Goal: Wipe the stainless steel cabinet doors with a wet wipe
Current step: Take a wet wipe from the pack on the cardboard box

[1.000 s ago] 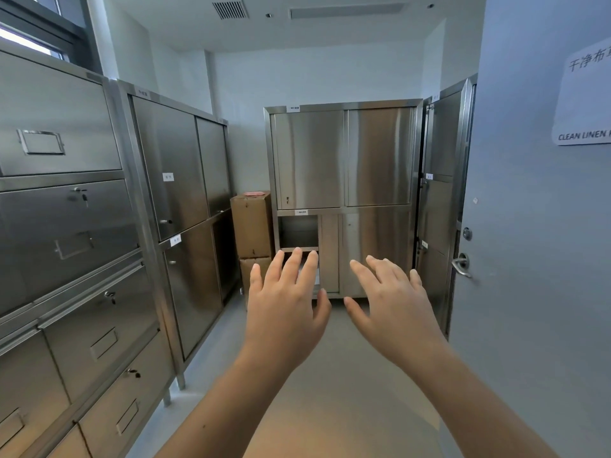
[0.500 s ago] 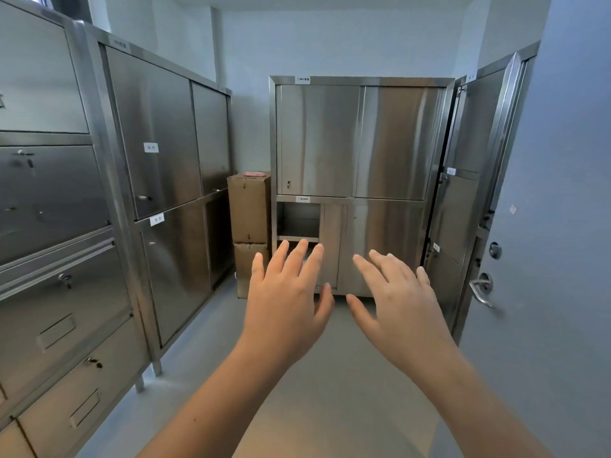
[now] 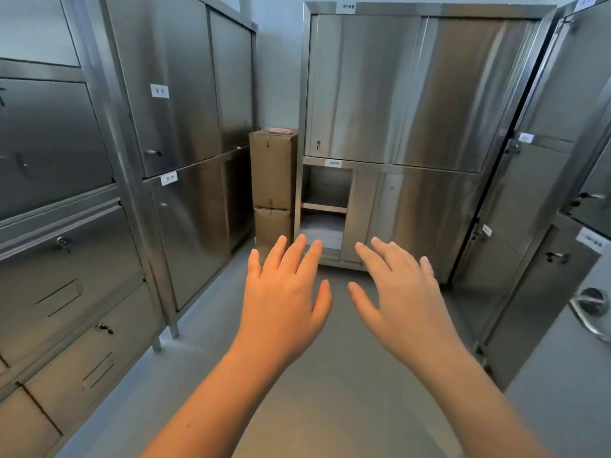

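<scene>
Empty hands out, no wipe in view
Left hand (image 3: 284, 302) and right hand (image 3: 400, 299) hover spread, holding nothing; steel doors (image 3: 380, 90) stand ahead, more at left and right. A wipe would likely be limp and light; pinch a fold, press flat on slick, rigid steel.

Cabinet doors (image 3: 413, 90) brushed glossy steel; boxes (image 3: 272, 170) matt cardboard.

Single head-worn wide-angle view, facing forward and down over the floor (image 3: 330, 408) toward the far steel cabinet (image 3: 413, 94) at 12 o'clock. Drawer units (image 3: 66, 259) stand close at 9 o'clock, a door handle (image 3: 591, 309) close at 3 o'clock.
</scene>
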Motion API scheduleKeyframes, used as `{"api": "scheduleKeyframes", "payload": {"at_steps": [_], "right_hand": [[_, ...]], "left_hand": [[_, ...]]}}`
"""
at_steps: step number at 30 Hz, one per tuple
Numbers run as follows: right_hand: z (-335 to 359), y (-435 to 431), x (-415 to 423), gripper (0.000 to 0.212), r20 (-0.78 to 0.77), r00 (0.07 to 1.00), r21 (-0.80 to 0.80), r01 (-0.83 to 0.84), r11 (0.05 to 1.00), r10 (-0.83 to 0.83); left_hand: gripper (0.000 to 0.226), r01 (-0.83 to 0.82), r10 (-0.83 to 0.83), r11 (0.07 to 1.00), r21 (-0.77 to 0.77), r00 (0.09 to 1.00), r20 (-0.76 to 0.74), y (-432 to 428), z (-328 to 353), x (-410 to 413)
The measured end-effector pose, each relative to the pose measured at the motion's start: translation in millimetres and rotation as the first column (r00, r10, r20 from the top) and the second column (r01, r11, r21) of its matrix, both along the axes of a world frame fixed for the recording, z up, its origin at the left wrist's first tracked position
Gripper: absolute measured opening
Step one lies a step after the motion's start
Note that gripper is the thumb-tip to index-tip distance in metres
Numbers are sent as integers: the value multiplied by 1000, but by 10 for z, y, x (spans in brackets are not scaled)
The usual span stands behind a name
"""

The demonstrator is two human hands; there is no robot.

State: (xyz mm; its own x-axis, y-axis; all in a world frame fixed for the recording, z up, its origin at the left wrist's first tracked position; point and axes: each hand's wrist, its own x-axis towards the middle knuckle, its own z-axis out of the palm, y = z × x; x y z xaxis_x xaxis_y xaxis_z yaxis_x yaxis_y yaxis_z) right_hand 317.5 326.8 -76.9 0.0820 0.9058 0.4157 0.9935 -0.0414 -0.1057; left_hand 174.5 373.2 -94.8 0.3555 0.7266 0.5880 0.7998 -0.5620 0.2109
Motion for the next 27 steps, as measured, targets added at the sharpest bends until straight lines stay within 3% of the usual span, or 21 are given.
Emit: {"api": "scheduleKeyframes", "payload": {"at_steps": [14, 20, 27], "right_hand": [[-108, 2620, -1018, 55, -26, 992, 0, -122, 993, 122], [-303, 3352, -1043, 56, -52, 991, -91, -128, 988, 123], [-578, 4357, -854, 58, -113, 981, -124, -173, 977, 160]], "left_hand": [[51, -77, 76, 996, 36, 997, 34, 2491, -138, -934], [49, -72, 76, 995, -72, 996, 51, 3106, -385, -980], [46, -111, 110, 994, 7, 993, 45, 4023, -501, -756]]}}
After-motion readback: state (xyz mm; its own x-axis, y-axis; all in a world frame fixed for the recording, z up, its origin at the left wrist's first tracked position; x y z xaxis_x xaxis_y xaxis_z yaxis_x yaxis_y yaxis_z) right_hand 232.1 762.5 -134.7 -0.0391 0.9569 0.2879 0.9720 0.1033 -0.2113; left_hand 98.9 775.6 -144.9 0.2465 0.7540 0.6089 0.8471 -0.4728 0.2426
